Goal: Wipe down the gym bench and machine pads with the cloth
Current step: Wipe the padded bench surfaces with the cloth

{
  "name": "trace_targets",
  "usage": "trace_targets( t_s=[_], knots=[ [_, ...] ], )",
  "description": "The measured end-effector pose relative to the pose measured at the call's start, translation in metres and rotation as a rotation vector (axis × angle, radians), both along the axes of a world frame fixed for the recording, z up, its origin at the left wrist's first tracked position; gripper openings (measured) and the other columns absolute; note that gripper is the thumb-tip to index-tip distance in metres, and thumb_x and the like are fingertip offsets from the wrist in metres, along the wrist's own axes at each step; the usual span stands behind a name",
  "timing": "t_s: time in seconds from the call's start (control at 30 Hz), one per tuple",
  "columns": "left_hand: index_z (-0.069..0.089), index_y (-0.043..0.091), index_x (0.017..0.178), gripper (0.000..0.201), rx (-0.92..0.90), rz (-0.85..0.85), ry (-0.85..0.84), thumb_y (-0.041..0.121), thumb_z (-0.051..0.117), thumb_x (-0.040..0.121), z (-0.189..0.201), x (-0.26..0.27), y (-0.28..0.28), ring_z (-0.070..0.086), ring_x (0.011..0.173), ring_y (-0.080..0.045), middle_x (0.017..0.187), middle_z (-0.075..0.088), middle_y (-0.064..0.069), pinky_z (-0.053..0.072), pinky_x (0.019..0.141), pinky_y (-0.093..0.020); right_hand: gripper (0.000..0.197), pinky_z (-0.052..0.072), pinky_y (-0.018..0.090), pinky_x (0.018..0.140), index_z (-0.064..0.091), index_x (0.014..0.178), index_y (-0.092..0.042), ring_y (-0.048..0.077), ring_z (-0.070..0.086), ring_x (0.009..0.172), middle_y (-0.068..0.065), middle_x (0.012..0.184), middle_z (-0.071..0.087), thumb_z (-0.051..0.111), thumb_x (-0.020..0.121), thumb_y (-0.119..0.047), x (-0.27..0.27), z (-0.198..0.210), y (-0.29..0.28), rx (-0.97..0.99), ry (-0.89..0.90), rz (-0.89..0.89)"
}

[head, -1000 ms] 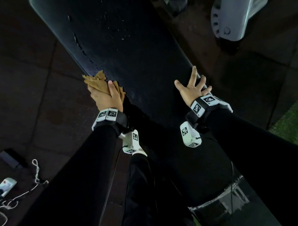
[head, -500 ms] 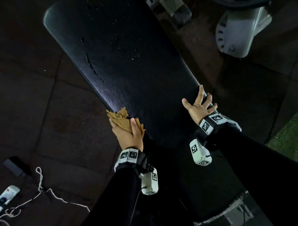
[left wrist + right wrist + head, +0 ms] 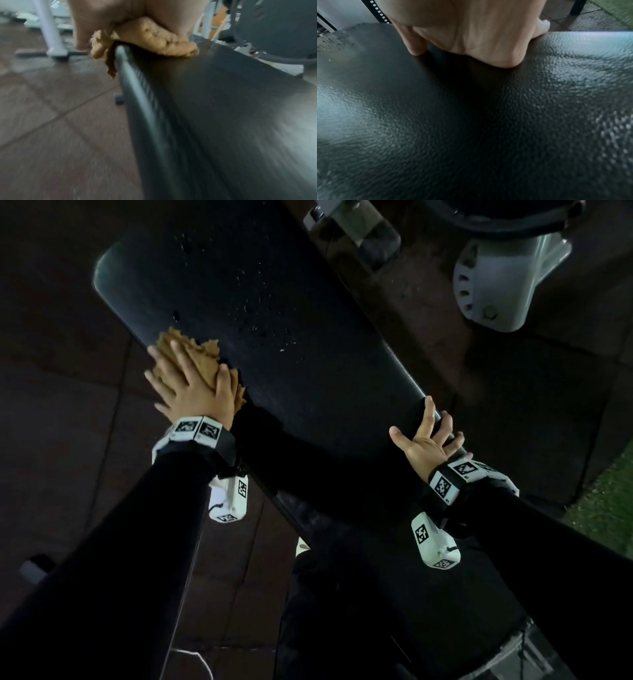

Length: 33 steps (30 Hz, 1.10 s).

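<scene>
1. Tan cloth (image 3: 191,354) is pressed onto the left edge of the black bench pad (image 3: 291,371) by the left hand (image 3: 191,392), fingers apparently flat; wrist view blurred.
2. Right hand (image 3: 426,445) is spread flat on the pad's right edge.

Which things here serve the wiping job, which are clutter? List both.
Job: cloth under left hand; bench pad; right hand braced on it.
Lying about: white cord on the floor; grey machine bracket.
</scene>
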State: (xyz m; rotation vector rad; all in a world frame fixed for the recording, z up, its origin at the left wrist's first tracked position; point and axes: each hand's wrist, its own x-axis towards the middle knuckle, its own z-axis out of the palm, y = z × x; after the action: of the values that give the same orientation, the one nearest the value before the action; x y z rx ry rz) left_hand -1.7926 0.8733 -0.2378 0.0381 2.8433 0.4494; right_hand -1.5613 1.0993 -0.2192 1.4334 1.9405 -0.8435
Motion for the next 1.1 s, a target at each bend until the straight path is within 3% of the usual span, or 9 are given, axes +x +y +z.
trace_targets(
  t_s=[0.13, 0.23, 0.3, 0.43, 0.53, 0.67, 0.83, 0.97, 1.1],
  knots=[
    [0.0, 0.024, 0.152, 0.077, -0.189, -0.26, 0.012, 0.067, 0.016, 0.09, 0.001, -0.001, 0.028, -0.008, 0.145, -0.033, 0.16, -0.006, -0.002, -0.006, 0.112, -0.058, 0.08, -0.009, 0.062, 0.108, -0.019, 0.134, -0.057, 0.04, -0.015, 0.14, -0.008, 0.153, -0.017, 0.036, 0.078, -0.073, 0.0, 0.001, 0.001, -0.009, 0.002, 0.002],
    [0.0, 0.021, 0.152, 0.077, -0.16, -0.488, 0.001, 0.065, 0.016, 0.091, 0.0, 0.035, 0.052, -0.005, 0.145, -0.037, 0.16, -0.003, -0.006, -0.009, 0.112, -0.054, 0.08, -0.01, 0.062, 0.108, -0.02, 0.135, -0.055, 0.04, -0.017, 0.14, -0.007, 0.154, -0.018, 0.037, 0.081, -0.071, 0.0, 0.003, 0.001, -0.022, 0.0, 0.003],
    [0.003, 0.019, 0.152, 0.076, -0.133, -0.535, -0.002, 0.063, 0.016, 0.092, 0.001, 0.073, 0.059, -0.002, 0.145, -0.038, 0.16, 0.001, -0.008, -0.007, 0.113, -0.052, 0.081, -0.01, 0.062, 0.108, -0.02, 0.136, -0.054, 0.04, -0.017, 0.14, -0.005, 0.154, -0.02, 0.037, 0.082, -0.071, 0.0, 0.004, 0.002, -0.031, -0.006, 0.003],
    [0.011, 0.018, 0.152, 0.07, -0.108, -0.528, -0.018, 0.058, 0.022, 0.095, 0.005, 0.136, 0.042, 0.003, 0.146, -0.035, 0.16, 0.008, -0.007, 0.003, 0.117, -0.049, 0.081, -0.009, 0.062, 0.109, -0.02, 0.136, -0.054, 0.04, -0.018, 0.14, -0.006, 0.154, -0.02, 0.036, 0.081, -0.072, -0.001, 0.005, 0.003, -0.047, -0.013, 0.003],
    [0.013, 0.017, 0.152, 0.069, -0.14, -0.417, -0.015, 0.056, 0.023, 0.095, 0.005, 0.146, 0.015, 0.009, 0.146, -0.034, 0.159, 0.012, -0.008, 0.009, 0.117, -0.048, 0.081, -0.009, 0.062, 0.11, -0.02, 0.137, -0.053, 0.04, -0.017, 0.14, -0.006, 0.154, -0.02, 0.035, 0.08, -0.073, 0.0, 0.005, 0.002, -0.031, -0.01, 0.012],
    [0.0, 0.019, 0.152, 0.074, -0.064, -0.104, -0.085, 0.06, 0.015, 0.092, 0.005, 0.109, -0.008, 0.003, 0.146, -0.031, 0.16, -0.001, -0.007, 0.01, 0.117, -0.048, 0.081, -0.008, 0.062, 0.11, -0.021, 0.137, -0.053, 0.039, -0.016, 0.14, -0.007, 0.153, -0.021, 0.035, 0.081, -0.072, 0.001, 0.004, 0.002, -0.024, -0.001, 0.011],
    [-0.001, 0.015, 0.152, 0.076, -0.033, 0.068, -0.032, 0.057, 0.025, 0.095, -0.002, 0.022, 0.005, -0.001, 0.145, -0.037, 0.16, -0.005, -0.011, 0.008, 0.115, -0.055, 0.079, -0.007, 0.061, 0.111, -0.016, 0.138, -0.053, 0.039, -0.014, 0.141, -0.006, 0.154, -0.016, 0.034, 0.08, -0.073, 0.003, 0.002, 0.001, -0.001, 0.032, 0.005],
    [0.002, 0.012, 0.152, 0.077, -0.156, -0.065, -0.013, 0.058, 0.022, 0.093, -0.002, -0.007, 0.038, -0.003, 0.144, -0.042, 0.159, -0.003, -0.014, 0.002, 0.115, -0.056, 0.079, -0.009, 0.062, 0.11, -0.015, 0.138, -0.054, 0.038, -0.016, 0.14, -0.007, 0.154, -0.016, 0.038, 0.082, -0.07, 0.002, 0.002, 0.001, -0.014, 0.047, -0.015],
    [-0.002, 0.011, 0.152, 0.079, -0.182, -0.283, -0.029, 0.061, 0.005, 0.091, 0.001, 0.029, 0.064, -0.004, 0.144, -0.041, 0.159, -0.005, -0.015, 0.001, 0.117, -0.055, 0.079, -0.01, 0.061, 0.11, -0.016, 0.138, -0.054, 0.038, -0.018, 0.14, -0.007, 0.154, -0.018, 0.039, 0.082, -0.069, 0.002, 0.004, 0.001, -0.027, 0.049, -0.013]
  ],
)
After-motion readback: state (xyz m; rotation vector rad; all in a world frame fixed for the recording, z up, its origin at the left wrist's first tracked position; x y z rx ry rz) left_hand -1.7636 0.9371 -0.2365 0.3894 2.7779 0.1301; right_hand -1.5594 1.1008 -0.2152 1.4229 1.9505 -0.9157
